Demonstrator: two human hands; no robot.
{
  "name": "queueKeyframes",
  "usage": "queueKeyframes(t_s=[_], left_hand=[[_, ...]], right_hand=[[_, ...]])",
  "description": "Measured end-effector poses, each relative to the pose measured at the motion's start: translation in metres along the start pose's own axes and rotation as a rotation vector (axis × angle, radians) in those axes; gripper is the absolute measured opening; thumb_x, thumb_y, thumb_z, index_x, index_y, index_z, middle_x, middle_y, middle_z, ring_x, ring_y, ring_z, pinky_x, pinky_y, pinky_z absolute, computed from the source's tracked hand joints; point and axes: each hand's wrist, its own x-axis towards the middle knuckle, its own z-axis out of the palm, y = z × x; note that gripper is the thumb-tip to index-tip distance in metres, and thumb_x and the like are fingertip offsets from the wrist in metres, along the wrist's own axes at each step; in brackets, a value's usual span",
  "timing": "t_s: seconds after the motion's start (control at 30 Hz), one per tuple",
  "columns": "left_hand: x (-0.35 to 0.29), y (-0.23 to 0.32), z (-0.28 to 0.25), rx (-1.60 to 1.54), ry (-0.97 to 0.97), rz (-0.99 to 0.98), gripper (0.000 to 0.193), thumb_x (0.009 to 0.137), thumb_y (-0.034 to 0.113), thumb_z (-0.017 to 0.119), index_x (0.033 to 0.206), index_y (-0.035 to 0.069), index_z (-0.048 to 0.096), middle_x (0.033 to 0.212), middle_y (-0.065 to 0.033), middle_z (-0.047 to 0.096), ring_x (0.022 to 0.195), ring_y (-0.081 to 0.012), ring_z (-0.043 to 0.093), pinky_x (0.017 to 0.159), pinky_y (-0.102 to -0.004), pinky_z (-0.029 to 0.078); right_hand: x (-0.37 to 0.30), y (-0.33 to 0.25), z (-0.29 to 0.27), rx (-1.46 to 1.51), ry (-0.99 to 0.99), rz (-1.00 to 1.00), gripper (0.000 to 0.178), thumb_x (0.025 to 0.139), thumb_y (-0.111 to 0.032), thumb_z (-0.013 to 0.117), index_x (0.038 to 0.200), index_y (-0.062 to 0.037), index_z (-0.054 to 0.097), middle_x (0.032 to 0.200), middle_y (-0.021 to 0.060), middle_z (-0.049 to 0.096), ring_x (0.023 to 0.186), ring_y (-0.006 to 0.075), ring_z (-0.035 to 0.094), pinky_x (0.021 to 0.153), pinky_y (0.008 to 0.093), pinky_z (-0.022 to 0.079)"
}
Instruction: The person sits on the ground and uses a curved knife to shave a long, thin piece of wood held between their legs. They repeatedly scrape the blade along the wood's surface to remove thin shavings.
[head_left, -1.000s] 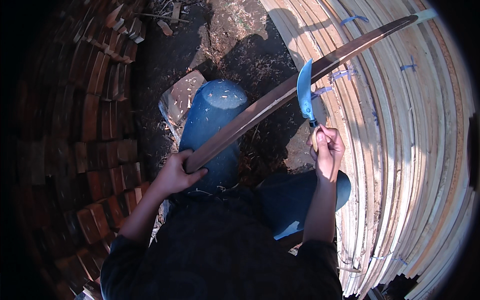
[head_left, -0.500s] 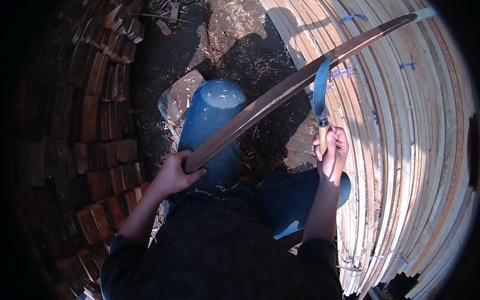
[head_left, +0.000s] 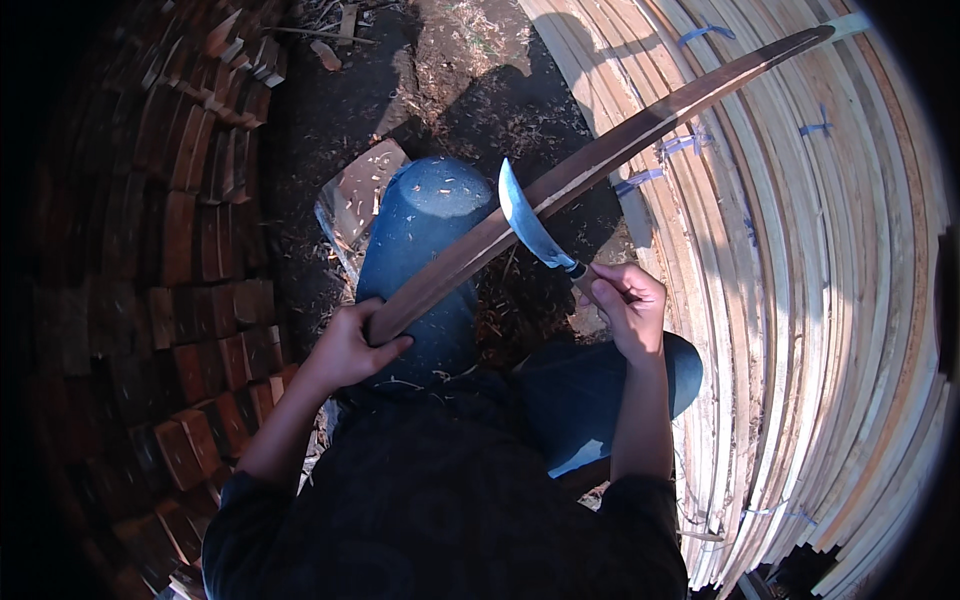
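Note:
My left hand (head_left: 358, 345) is closed round the near end of a long dark wooden strip (head_left: 608, 150). The strip slants across my raised left knee up to the far right, over the pale timber, with a lighter streak along its side. In my right hand (head_left: 630, 305) is the handle of a sickle (head_left: 535, 222). Its curved, bright blade crosses over the middle of the strip, tip pointing up and left. Whether the edge touches the wood I cannot tell. My fingers hide most of the handle.
Long pale wooden strips (head_left: 800, 270), bundled with blue ties (head_left: 707, 35), lie along the right. Stacked reddish-brown wood pieces (head_left: 180, 240) stand on the left. A flat board (head_left: 362, 192) rests beside my left knee. Shavings litter the dark ground (head_left: 500, 110).
My right hand has brought the sickle left and nearer along the strip, and its blade has turned to point up-left. My left hand and the strip stay put.

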Motion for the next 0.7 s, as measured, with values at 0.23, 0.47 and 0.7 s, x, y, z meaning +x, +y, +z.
queueKeyframes(t_s=[0.23,0.47,0.7], left_hand=[[0.0,0.002,0.0,0.03,0.001,-0.003,0.031,0.072,0.02,0.076,0.085,-0.003,0.06,0.069,-0.0113,0.06,0.067,-0.0142,0.059,0.062,-0.0318,0.047],[0.001,0.005,0.0,0.024,-0.005,-0.023,0.031,0.071,0.019,0.076,0.085,-0.004,0.06,0.068,-0.0099,0.058,0.068,-0.0121,0.057,0.062,-0.0305,0.046],[0.002,0.006,-0.002,0.056,-0.023,-0.019,0.031,0.071,0.019,0.076,0.086,-0.004,0.06,0.069,-0.0106,0.059,0.068,-0.0127,0.057,0.062,-0.0304,0.046]], right_hand=[[-0.002,-0.013,-0.007,0.147,0.136,0.247,0.02,0.092,-0.011,0.059,0.108,0.0005,0.058,0.073,0.0071,0.062,0.051,0.0046,0.047,0.044,0.0176,0.033],[-0.001,-0.01,-0.008,0.119,0.094,0.27,0.022,0.093,-0.013,0.058,0.111,-0.0013,0.055,0.07,0.0067,0.058,0.046,0.0027,0.041,0.041,0.0173,0.03],[0.0,-0.011,-0.007,0.258,0.267,0.106,0.023,0.092,-0.012,0.058,0.113,-0.0032,0.055,0.073,0.0064,0.06,0.051,0.0036,0.045,0.044,0.0177,0.032]])
